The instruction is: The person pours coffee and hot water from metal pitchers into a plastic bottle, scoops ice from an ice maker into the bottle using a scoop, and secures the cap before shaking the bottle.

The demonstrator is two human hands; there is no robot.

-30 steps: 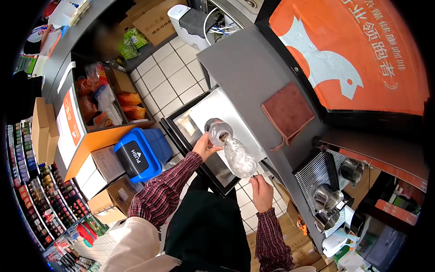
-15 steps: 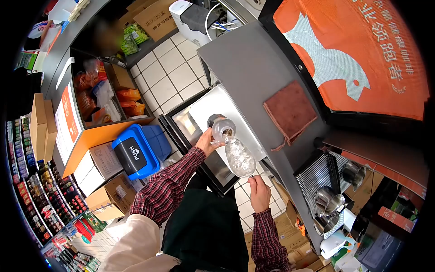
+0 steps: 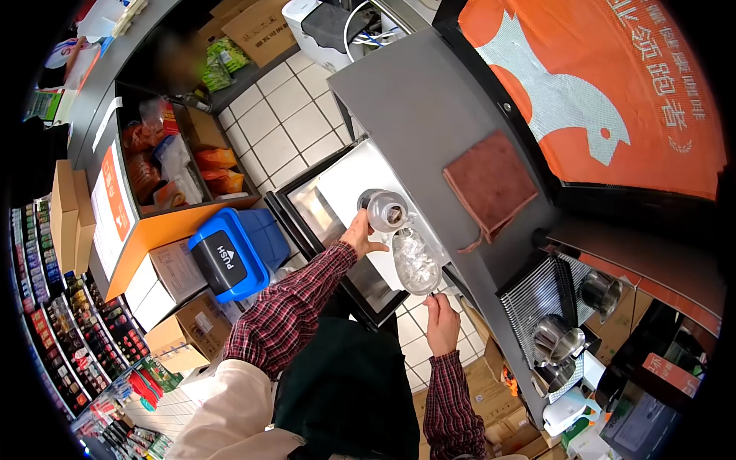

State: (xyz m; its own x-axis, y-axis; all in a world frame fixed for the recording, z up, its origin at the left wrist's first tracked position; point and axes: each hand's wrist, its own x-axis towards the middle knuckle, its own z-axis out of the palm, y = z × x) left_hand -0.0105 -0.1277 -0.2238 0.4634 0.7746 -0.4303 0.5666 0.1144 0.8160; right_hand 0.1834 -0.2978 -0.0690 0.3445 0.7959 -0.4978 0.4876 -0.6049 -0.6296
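My left hand (image 3: 359, 236) grips a clear bottle (image 3: 386, 208) with a rounded shoulder; its mouth tilts toward me and something dark shows inside. The thumb points away from the bottle, and the other fingers are partly hidden behind it. Pinched by its handle, a clear scoop (image 3: 416, 262) heaped with ice is in my right hand (image 3: 442, 325). The scoop's front lip lies close to the bottle's mouth; whether they touch I cannot tell. Beneath both is an open black-framed door (image 3: 376, 300) beside a white surface (image 3: 337, 184).
A grey counter (image 3: 399, 100) runs along the right, bearing a folded brown cloth (image 3: 491, 188). Metal pitchers (image 3: 556, 337) stand on a rack (image 3: 529, 307). To the left are a blue push-lid bin (image 3: 261, 245), cardboard boxes (image 3: 184, 330) and a drawer of packets (image 3: 222, 169).
The bottle has shifted slightly right and up. The scoop has moved slightly right, and its lip is now a little lower than the bottle's mouth. My left thumb is further out.
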